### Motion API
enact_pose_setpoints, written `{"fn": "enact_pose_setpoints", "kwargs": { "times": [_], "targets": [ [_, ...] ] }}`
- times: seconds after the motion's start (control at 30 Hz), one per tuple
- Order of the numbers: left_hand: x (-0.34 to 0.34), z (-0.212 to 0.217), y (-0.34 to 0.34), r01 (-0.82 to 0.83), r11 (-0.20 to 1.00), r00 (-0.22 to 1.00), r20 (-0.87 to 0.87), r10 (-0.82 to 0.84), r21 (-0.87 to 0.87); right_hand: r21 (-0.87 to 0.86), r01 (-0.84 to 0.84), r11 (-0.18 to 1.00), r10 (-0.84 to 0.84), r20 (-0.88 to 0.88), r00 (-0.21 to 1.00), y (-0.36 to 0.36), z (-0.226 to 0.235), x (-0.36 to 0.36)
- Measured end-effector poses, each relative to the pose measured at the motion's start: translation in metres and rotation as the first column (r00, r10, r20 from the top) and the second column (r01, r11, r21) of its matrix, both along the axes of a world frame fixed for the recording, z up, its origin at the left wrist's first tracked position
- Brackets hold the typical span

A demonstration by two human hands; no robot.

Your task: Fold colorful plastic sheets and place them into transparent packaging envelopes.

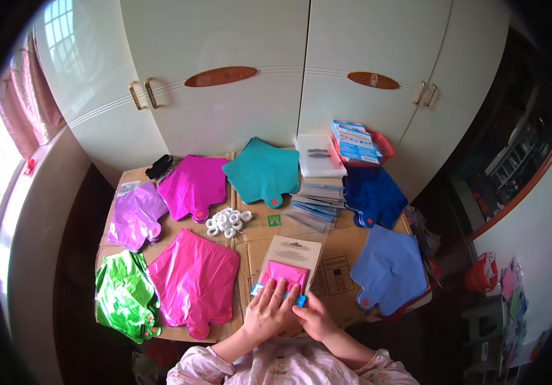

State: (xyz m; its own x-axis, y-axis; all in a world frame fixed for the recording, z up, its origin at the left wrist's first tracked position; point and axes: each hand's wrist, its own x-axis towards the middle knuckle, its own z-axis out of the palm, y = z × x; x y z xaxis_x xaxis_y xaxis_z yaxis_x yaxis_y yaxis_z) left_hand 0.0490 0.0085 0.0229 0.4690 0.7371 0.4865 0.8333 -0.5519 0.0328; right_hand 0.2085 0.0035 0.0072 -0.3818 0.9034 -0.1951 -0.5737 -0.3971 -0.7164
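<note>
A clear plastic packet with a beige backing card [293, 251] lies in front of me at the near edge of the cardboard. A folded pink foil balloon [288, 273] shows in its lower part, above a blue strip. My left hand [268, 314] rests on the packet with fingers stretched flat over the balloon. My right hand [315, 318] grips the packet's lower right corner, thumb on top; its other fingers are mostly hidden. Nearby are a stack of flat pink star balloons [194, 282] and a pile of small white ribbon rolls [228, 222].
Flat foil balloons lie around: green [125, 292], lilac [136, 216], magenta [192, 186], teal [263, 172], dark blue [374, 196], light blue [391, 269]. Clear sleeves [319, 157] are stacked beside a red basket [384, 151]. A white cabinet [225, 38] stands behind.
</note>
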Motion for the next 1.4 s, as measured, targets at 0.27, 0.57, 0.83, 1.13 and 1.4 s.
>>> {"fn": "enact_pose_setpoints", "kwargs": {
  "times": [0.27,0.57,0.83,1.13,1.4],
  "targets": [
    [0.002,-0.005,0.002,0.007,0.998,1.0,0.001,-0.007,-0.069,-0.027,0.104,0.994,-0.101,0.088,0.991,0.004,-0.008,-0.003],
    [-0.02,0.011,0.004,-0.059,0.983,0.855,0.499,0.139,-0.173,0.008,0.159,0.987,-0.159,0.074,0.984,0.014,-0.006,0.016],
    [-0.041,-0.015,0.012,0.667,0.526,-0.029,0.688,0.725,-0.527,0.1,0.004,0.995,-0.013,0.089,0.996,0.016,-0.005,0.025],
    [-0.034,-0.029,0.009,0.648,0.63,-0.159,0.732,0.663,-0.429,0.427,0.105,0.898,-0.297,0.413,0.861,0.021,0.001,0.019],
    [-0.026,-0.028,0.003,0.581,0.717,-0.236,0.764,0.601,-0.385,0.727,-0.049,0.685,-0.643,0.635,0.428,0.022,0.029,0.022]
  ]
}}
